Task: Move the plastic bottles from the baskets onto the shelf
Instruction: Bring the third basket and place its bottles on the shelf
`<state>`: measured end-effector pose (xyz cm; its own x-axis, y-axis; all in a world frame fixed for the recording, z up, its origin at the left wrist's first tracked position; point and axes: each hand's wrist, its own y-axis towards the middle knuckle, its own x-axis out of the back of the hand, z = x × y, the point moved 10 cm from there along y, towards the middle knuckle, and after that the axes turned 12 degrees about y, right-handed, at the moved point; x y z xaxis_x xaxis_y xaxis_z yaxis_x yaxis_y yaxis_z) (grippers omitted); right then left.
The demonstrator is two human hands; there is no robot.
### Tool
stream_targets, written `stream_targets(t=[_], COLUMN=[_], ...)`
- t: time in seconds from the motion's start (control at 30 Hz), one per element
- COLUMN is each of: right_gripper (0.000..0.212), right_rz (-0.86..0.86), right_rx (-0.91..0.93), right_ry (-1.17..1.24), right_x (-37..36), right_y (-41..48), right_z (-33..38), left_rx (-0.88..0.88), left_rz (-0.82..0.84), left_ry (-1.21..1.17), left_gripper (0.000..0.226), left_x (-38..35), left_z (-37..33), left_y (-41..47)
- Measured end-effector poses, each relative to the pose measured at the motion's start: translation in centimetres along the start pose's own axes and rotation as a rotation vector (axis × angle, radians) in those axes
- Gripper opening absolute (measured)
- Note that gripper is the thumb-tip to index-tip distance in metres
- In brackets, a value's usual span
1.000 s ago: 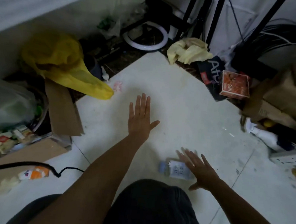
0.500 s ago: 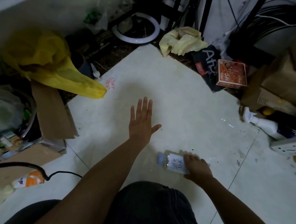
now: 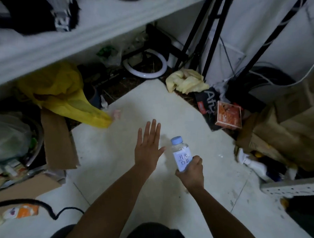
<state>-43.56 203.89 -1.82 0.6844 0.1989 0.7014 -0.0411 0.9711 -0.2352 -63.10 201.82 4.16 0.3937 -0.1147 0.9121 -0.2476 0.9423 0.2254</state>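
Note:
My right hand grips the lower part of a clear plastic bottle with a pale blue cap and a white label, held upright above the pale floor. Just left of the bottle, my left hand is stretched out flat with straight fingers and holds nothing. A white shelf runs across the upper left, with dark blurred items lying on it. No basket is plainly visible.
A yellow plastic bag and cardboard lie at the left. A ring light, black tripod legs, a yellow cloth and an orange box sit at the back. Brown boxes crowd the right.
My right hand closed round the bottle that lay on the floor and lifted it upright. The view tilted up, bringing the shelf into sight. My left hand stayed flat.

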Motion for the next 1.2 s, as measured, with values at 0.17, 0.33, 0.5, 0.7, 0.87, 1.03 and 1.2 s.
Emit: stream_targets(t=[0.17, 0.33, 0.5, 0.7, 0.87, 1.03, 1.2], right_gripper=[0.057, 0.059, 0.062, 0.067, 0.073, 0.068, 0.072], right_rz=[-0.095, -0.115, -0.13, -0.088, -0.068, 0.078, 0.24], right_rx=[0.143, 0.252, 0.312, 0.513, 0.551, 0.554, 0.633], right_ry=[0.076, 0.262, 0.397, 0.498, 0.588, 0.544, 0.513], right_x=[9.8, 21.9, 35.9, 48.0, 51.3, 47.3, 43.8], right_y=[-0.4, -2.3, -5.6, -9.7, -9.6, -7.1, -3.7], right_z=[15.5, 33.8, 52.4, 67.9, 73.7, 76.5, 80.6], left_rx=[-0.013, -0.085, -0.001, 0.075, 0.168, 0.222, 0.263], left_rz=[-0.07, -0.116, -0.203, -0.228, -0.211, -0.213, -0.14], left_ry=[0.045, 0.086, 0.062, 0.096, 0.182, 0.151, 0.188], left_gripper=[0.098, 0.112, 0.099, 0.106, 0.096, 0.077, 0.063], left_x=[13.2, 32.1, 52.6, 67.0, 72.5, 73.9, 75.5], left_z=[9.3, 17.6, 27.0, 36.5, 40.3, 42.0, 45.0], left_y=[5.5, 13.7, 20.0, 21.8, 25.8, 29.4, 32.7])
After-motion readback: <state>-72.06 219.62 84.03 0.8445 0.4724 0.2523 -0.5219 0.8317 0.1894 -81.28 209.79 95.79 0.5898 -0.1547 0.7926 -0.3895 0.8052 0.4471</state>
